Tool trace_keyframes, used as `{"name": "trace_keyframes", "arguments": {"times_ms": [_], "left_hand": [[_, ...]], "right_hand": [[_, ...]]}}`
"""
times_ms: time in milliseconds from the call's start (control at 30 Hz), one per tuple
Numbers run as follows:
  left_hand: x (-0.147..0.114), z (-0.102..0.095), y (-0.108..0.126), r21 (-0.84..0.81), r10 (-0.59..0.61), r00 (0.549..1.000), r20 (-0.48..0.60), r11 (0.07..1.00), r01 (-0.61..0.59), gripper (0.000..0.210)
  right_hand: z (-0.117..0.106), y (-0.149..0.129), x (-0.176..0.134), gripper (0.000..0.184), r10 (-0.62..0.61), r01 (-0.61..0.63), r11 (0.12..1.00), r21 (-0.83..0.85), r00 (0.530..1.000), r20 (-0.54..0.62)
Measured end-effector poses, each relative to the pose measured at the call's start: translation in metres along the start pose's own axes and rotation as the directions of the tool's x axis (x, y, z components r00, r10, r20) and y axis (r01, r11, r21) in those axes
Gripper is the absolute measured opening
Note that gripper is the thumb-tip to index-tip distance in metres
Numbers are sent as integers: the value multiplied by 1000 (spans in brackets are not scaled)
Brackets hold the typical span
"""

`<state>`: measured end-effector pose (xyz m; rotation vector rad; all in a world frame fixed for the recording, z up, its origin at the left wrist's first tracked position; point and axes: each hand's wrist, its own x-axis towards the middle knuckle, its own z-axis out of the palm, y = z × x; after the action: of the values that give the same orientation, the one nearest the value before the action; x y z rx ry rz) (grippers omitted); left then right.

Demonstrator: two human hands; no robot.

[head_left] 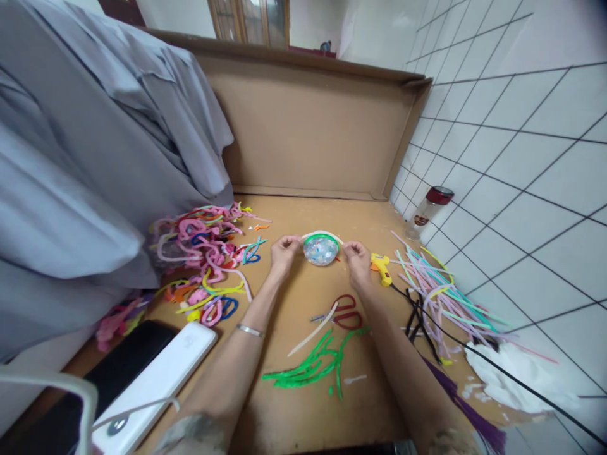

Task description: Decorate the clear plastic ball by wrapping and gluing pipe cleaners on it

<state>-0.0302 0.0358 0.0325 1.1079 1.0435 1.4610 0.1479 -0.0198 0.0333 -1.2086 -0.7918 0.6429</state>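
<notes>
My left hand point(285, 253) and my right hand point(356, 258) each pinch one end of a white pipe cleaner point(323, 232). It bows along the far rim of a round clear dish point(321, 251) with a green edge and small coloured bits in it. Whether it touches the dish I cannot tell. Nearer to me are red-handled scissors point(348, 321), and a loose cream pipe cleaner point(315, 332) lies partly over their blades. Several green pipe cleaners point(308, 370) are spread between my forearms. Just right of my right hand is a yellow glue gun point(382, 270).
Tangled coloured pipe cleaners point(203, 253) are heaped at left, by a white power bank point(161, 385) and a black phone-like slab point(137, 354). Straight pipe cleaners point(436, 291), a clear jar point(427, 212) and a black cord point(502, 370) line the tiled wall. Cardboard point(313, 126) stands behind.
</notes>
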Motion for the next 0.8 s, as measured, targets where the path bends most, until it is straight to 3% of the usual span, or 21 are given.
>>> {"name": "trace_keyframes", "arguments": {"times_ms": [200, 367, 800], "left_hand": [[-10, 3, -13, -184, -84, 995, 48, 979, 91, 45], [-13, 1, -18, -227, -88, 996, 33, 969, 93, 41], [-13, -2, -22, -168, -56, 998, 37, 984, 61, 24]], "right_hand": [[4, 10, 3, 32, -27, 29, 999, -18, 997, 78], [5, 15, 2, 30, -37, 35, 999, 19, 995, 90], [3, 20, 2, 27, -65, 66, 998, -5, 991, 116]]}}
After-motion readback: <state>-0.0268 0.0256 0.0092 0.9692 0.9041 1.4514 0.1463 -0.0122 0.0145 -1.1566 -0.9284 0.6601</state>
